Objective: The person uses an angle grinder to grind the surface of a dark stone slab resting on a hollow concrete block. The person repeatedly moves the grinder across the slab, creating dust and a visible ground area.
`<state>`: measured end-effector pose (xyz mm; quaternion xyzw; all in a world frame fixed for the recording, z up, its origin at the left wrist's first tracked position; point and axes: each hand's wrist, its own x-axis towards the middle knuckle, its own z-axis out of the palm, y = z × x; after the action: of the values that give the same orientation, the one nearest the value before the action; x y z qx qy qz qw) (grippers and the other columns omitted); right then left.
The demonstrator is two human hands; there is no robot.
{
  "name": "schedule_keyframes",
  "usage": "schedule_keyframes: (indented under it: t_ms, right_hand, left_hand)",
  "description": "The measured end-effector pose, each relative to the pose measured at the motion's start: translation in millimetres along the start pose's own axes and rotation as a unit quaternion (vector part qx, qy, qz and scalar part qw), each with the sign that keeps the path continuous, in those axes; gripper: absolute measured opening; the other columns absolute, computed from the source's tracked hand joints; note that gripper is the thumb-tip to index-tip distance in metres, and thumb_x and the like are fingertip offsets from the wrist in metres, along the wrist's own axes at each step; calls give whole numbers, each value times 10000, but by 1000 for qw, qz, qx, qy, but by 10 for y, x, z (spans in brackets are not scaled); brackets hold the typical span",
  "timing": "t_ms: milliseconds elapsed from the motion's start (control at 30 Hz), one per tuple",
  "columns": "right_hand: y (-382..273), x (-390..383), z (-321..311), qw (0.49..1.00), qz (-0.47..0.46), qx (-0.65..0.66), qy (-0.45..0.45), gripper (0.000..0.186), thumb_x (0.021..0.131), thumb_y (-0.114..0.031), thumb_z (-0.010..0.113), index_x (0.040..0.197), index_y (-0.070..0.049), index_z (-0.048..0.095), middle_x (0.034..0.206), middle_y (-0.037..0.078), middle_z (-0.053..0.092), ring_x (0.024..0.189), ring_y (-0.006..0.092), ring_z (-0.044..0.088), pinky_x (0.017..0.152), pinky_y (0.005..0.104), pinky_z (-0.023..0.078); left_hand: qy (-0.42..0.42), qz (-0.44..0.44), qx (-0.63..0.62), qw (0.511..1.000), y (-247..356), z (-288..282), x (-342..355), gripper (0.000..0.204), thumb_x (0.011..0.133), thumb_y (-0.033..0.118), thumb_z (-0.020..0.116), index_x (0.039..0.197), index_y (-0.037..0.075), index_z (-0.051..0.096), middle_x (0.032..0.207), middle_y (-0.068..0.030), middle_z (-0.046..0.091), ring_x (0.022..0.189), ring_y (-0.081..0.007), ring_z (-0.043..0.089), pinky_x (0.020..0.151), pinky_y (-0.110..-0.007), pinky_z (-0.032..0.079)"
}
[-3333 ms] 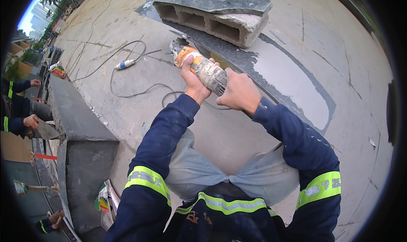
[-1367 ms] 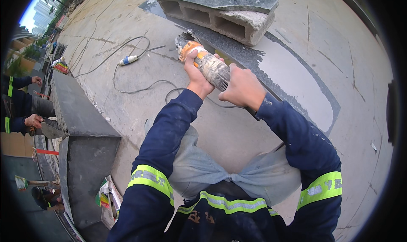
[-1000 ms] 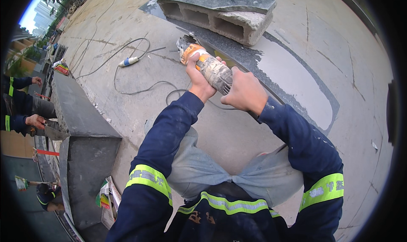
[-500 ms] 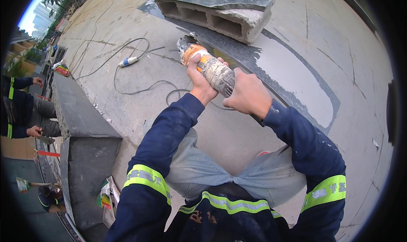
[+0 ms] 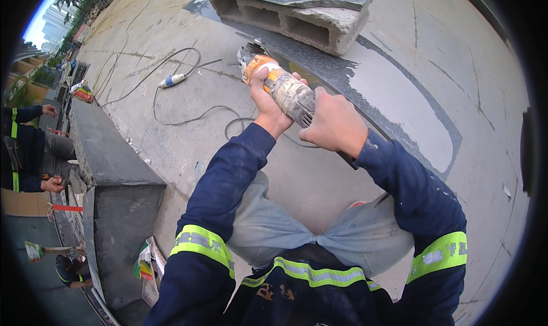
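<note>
The slab (image 5: pixel 334 72) at one o'clock is apparently being edge-ground, the grinder (image 5: pixel 287 93) clasped mid-body by the left hand (image 5: pixel 269 105), rearward by the right hand (image 5: pixel 337 123), steady guidance needed next.

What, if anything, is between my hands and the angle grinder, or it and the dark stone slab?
Nothing visible: your left hand wraps the angle grinder, your right hand grips its rear end. Its head is beside the dark stone slab, contact unclear; the hollow concrete block sits farther back.
</note>
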<state>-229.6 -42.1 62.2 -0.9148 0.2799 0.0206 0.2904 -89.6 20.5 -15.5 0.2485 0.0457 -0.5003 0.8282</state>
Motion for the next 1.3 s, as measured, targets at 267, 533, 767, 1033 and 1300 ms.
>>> schedule_keyframes:
  t_ms: [267,533,767,1033,1300]
  right_hand:
    - [9,153,67,1000,-9,2,10,475,613,-221,709,957,61,545,851,253,654,828,395,672,774,403,548]
    - [5,280,121,1000,-11,8,12,509,599,-262,729,949,57,542,839,262,653,823,397,670,760,407,545]
    - [-46,377,146,1000,-10,18,12,527,598,-287,749,945,56,549,839,260,658,832,401,669,765,404,545]
    - [-69,363,123,1000,-4,23,10,561,591,-297,765,972,56,553,872,271,658,849,405,667,775,407,546]
    - [-94,191,18,1000,6,-11,-9,509,618,-247,720,999,44,550,893,237,665,858,365,682,783,378,553]
  left_hand:
    - [-8,9,-11,1000,80,-75,117,556,723,475,637,982,9,480,908,-120,543,835,-278,585,723,-414,537]
    - [29,14,-2,999,155,-59,189,564,710,501,629,949,11,484,844,-117,564,791,-284,589,720,-412,527]
    - [-1,23,-3,1000,268,-113,263,532,730,452,638,982,14,473,873,-131,557,817,-298,594,718,-429,548]
    - [-3,5,-12,1000,279,-126,281,520,732,454,635,980,24,480,868,-130,558,817,-298,594,720,-422,546]
    - [3,11,-5,1000,161,-34,120,519,735,461,625,985,31,478,890,-120,556,827,-284,589,733,-415,536]
